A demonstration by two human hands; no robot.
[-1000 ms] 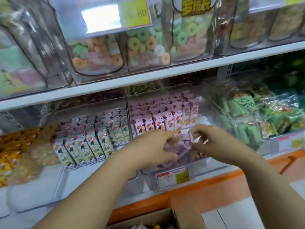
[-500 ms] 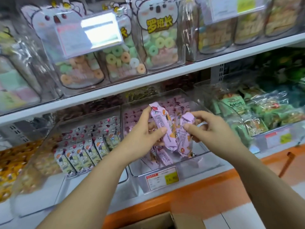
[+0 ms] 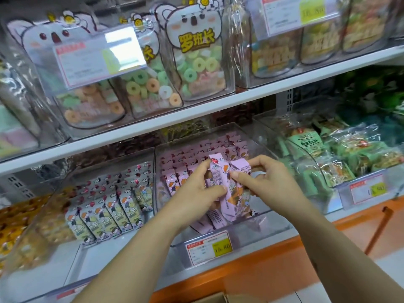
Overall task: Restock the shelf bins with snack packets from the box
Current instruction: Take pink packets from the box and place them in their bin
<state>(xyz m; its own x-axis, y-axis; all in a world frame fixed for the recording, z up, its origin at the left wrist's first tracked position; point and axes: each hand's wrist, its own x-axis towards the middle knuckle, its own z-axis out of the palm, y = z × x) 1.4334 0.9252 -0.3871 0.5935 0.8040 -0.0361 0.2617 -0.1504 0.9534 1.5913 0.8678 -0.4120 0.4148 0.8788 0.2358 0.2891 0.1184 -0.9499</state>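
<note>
Both my hands hold a small bunch of pink snack packets (image 3: 227, 193) upright over the front of the clear middle bin (image 3: 265, 224) on the lower shelf. My left hand (image 3: 194, 191) grips the bunch from the left, thumb and fingers curled round it. My right hand (image 3: 269, 180) pinches the packets' top right edge. Behind the hands, rows of the same pink packets (image 3: 185, 169) stand in the bin. A few more lie loose at the bin's front (image 3: 205, 224). The cardboard box (image 3: 216, 298) shows only as a corner at the bottom edge.
To the left is a bin of green-and-white packets (image 3: 113, 206), to the right a bin of green bagged snacks (image 3: 323, 158). The shelf above (image 3: 196, 119) carries clear tubs of ring candies (image 3: 196, 68). A price tag (image 3: 208, 248) hangs on the middle bin's front.
The hands rose from low in the bin's front, lifting a bunch of pink packets and turning them upright. The view tilted upward.
</note>
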